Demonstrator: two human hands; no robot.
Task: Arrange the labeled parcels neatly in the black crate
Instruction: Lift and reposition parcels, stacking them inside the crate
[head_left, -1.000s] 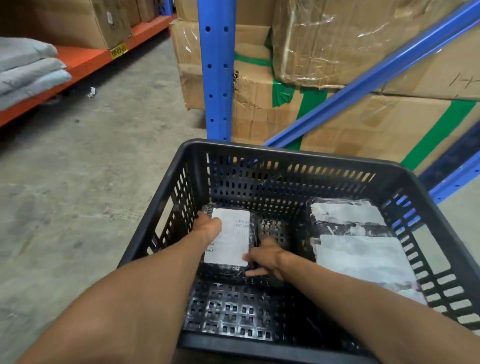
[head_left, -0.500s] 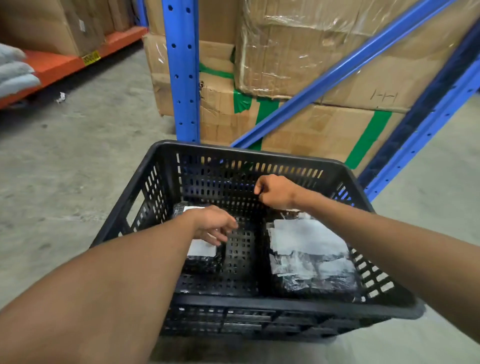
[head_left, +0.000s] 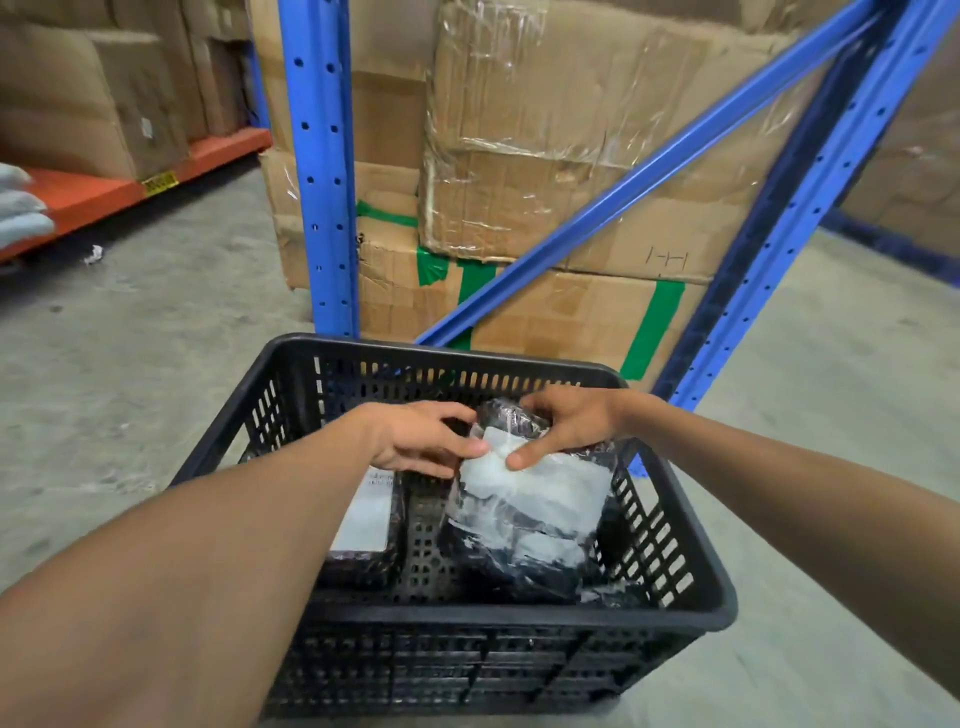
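A black perforated crate (head_left: 467, 621) stands on the concrete floor before me. Inside on the left lies a flat black parcel with a white label (head_left: 366, 517), partly hidden by my left forearm. On the right, a black plastic-wrapped parcel with a white label (head_left: 535, 499) is tilted up on a pile of similar parcels. My left hand (head_left: 421, 439) grips its upper left edge. My right hand (head_left: 566, 426) pinches its top, thumb pressed on the label.
Blue rack uprights (head_left: 322, 171) and a diagonal brace (head_left: 623, 182) rise just behind the crate, with stacked cardboard boxes (head_left: 561, 156) behind them. An orange shelf (head_left: 104, 192) with boxes and grey folded cloth runs at the left. Bare concrete floor (head_left: 130, 338) surrounds the crate.
Both hands left the left parcel and moved to the right pile. They now hold the top parcel there, lifted at its far end. The view has pulled back and risen.
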